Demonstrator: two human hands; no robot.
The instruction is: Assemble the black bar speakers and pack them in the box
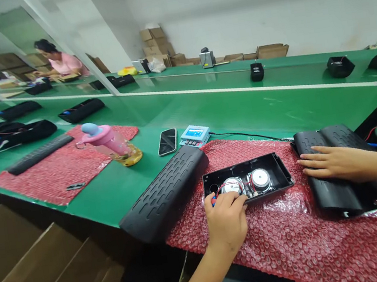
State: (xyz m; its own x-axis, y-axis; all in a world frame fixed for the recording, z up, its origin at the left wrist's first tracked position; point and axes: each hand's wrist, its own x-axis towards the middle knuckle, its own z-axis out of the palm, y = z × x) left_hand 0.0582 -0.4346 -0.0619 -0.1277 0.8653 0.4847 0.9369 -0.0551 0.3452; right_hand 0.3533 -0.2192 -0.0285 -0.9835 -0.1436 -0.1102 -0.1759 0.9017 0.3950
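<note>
In front of me an open black speaker housing [281, 171] lies with two round silver-backed speaker drivers [261, 179] and thin red and black wires inside. My left hand [226, 213] is closed over its near left edge. A small blue and red piece [214, 199], perhaps a wire connector, shows at the thumb; whether it is pinched cannot be made out. To the right, my right hand [338, 164] lies flat, fingers stretched, on black speaker shells [336, 194] set side by side. Left of the housing rests a long black shell with a slotted grille [167, 189].
Red bubble wrap [278, 236] lies under the parts. Behind are a phone [167, 142] and a light-blue device with a screen [195, 135], its cable running right. A pink-topped bottle [114, 145] stands left. Across the green bench a person [65, 65] sits.
</note>
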